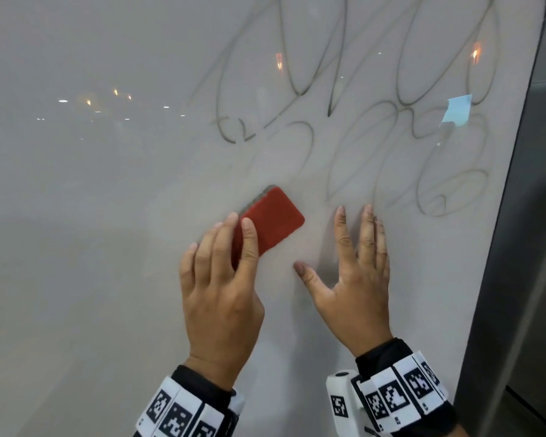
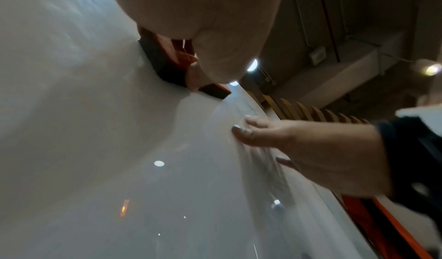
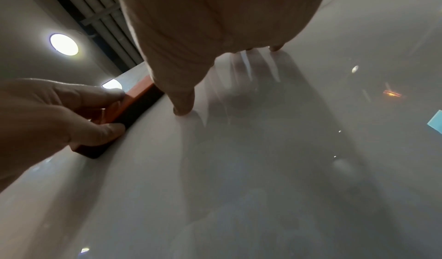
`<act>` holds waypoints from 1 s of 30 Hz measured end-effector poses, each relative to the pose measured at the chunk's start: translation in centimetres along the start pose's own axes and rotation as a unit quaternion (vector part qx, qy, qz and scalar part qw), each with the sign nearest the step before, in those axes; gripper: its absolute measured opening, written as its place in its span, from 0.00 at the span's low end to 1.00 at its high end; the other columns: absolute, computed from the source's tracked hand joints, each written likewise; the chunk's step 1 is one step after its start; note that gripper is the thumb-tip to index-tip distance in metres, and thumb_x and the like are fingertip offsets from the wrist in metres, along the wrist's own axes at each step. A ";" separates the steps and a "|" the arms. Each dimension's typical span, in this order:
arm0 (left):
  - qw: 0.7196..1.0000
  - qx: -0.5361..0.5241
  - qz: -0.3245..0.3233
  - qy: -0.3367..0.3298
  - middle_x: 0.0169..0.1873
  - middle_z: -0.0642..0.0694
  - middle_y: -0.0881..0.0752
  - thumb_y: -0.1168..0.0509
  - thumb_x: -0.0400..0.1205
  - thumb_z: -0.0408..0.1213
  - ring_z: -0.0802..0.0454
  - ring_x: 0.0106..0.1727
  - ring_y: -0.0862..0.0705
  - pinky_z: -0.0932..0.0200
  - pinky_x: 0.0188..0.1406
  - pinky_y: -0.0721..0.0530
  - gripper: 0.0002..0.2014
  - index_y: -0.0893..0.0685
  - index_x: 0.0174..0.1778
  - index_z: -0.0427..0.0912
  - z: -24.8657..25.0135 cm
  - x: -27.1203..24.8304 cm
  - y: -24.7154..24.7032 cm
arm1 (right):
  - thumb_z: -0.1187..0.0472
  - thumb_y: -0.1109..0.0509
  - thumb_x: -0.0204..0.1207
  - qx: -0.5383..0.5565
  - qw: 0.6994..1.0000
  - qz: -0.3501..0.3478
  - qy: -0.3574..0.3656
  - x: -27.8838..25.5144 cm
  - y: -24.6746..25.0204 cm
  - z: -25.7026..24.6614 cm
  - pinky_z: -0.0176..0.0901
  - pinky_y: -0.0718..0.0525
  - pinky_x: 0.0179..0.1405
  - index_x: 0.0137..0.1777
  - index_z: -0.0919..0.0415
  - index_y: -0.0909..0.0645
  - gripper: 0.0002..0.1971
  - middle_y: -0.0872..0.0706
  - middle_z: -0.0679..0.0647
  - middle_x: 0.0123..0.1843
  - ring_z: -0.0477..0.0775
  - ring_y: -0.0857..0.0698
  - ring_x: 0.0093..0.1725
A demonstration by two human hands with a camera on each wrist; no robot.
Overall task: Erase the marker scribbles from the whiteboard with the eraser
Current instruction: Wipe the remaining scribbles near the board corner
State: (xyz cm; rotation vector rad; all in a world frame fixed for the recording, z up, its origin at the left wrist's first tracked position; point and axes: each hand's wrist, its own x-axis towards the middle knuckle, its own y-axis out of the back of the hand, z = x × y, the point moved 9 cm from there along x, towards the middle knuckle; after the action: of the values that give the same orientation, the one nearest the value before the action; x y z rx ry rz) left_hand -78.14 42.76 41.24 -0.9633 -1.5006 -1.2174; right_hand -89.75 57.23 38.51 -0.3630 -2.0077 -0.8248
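Wrist bands (image 1: 401, 395), marker-patterned: sitting nearest, one on each forearm. Whiteboard (image 1: 92, 247): filling the view, carrying grey marker scribbles (image 1: 353, 99) across its far right. Right hand (image 1: 356, 275): lying flat on the board, fingers straight and spread, holding nothing. Left hand (image 1: 221, 285): gripping the red eraser (image 1: 273, 220) with fingers and thumb curled round its near end, pressing it to the board just left of the right hand, below the scribbles.

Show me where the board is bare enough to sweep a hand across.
Bare: the white glossy whiteboard left of the left hand, and below both hands. Crowded: grey marker scribbles upper right, above the red rectangular eraser and right hand.
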 end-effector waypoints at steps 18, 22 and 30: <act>0.988 -0.004 0.056 0.144 0.74 0.30 0.25 0.32 0.79 0.24 0.31 0.72 0.26 0.33 0.68 0.28 0.30 0.28 0.80 0.32 -0.9 2.4 0.0 | 0.29 0.31 0.71 -0.027 0.998 -0.042 0.031 -0.4 0.4 1.4 0.59 0.48 0.82 0.88 0.43 0.56 0.52 0.56 0.54 0.90 0.52 0.58 0.88; 0.999 -0.014 0.006 0.031 0.75 0.31 0.25 0.37 0.77 0.24 0.32 0.73 0.27 0.34 0.69 0.28 0.31 0.27 0.79 0.32 3.6 1.3 -1.5 | 0.29 0.31 0.70 -0.033 0.999 -0.029 0.032 -0.4 0.5 1.5 0.61 0.42 0.81 0.89 0.46 0.52 0.53 0.52 0.56 0.90 0.56 0.53 0.88; 0.991 0.002 0.036 0.126 0.74 0.32 0.25 0.33 0.77 0.23 0.35 0.73 0.28 0.36 0.68 0.29 0.31 0.26 0.79 0.34 2.1 2.6 -0.9 | 0.27 0.31 0.69 -0.049 0.997 -0.040 0.033 -1.0 0.3 3.2 0.63 0.41 0.83 0.89 0.45 0.54 0.54 0.54 0.54 0.90 0.52 0.56 0.88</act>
State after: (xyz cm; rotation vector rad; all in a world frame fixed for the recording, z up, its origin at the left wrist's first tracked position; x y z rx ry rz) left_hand -80.03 44.63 43.46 -0.8213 -1.2595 -1.2346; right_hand -91.10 59.68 36.67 -0.3090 -1.9346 -0.9748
